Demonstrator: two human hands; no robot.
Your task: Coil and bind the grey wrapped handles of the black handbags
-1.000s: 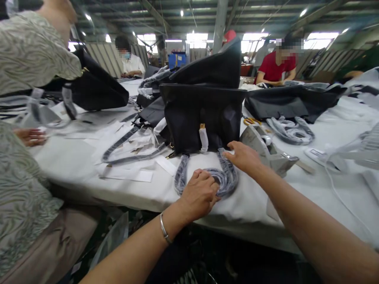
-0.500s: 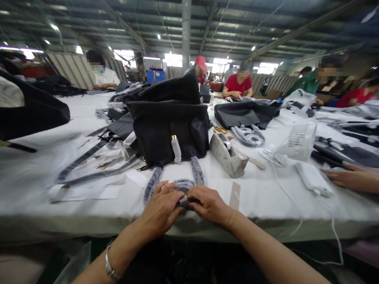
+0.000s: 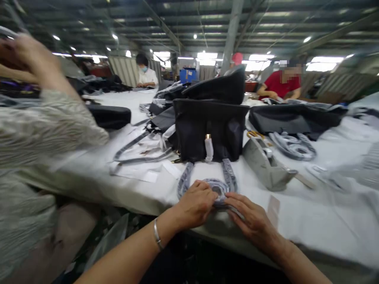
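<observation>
A coiled strap [image 3: 218,184] in clear plastic wrap lies near the table's front edge. My left hand [image 3: 196,203] is closed with its fingertips on the left side and centre of the coil. On the right side, the fingers and thumb of my right hand [image 3: 251,216] pinch the coil's outer edge. Behind them stands a black handbag [image 3: 192,128], with wrapped handles [image 3: 185,179] reaching forward on both sides of the coil. A pale wrapped tab with a gold-coloured fitting [image 3: 209,150] hangs on the bag's front.
A grey tape dispenser [image 3: 263,167] stands right of the bag, with yellow-handled scissors [image 3: 254,134] behind it. Another black bag [image 3: 293,120] and a second wrapped coil [image 3: 296,148] lie farther right. A co-worker's arm and patterned sleeve [image 3: 50,126] fill the left side.
My view has swung left, so the bag and hands appear farther right. A co-worker's raised arm has come into view at the left. My right fingers now lie straighter along the coil.
</observation>
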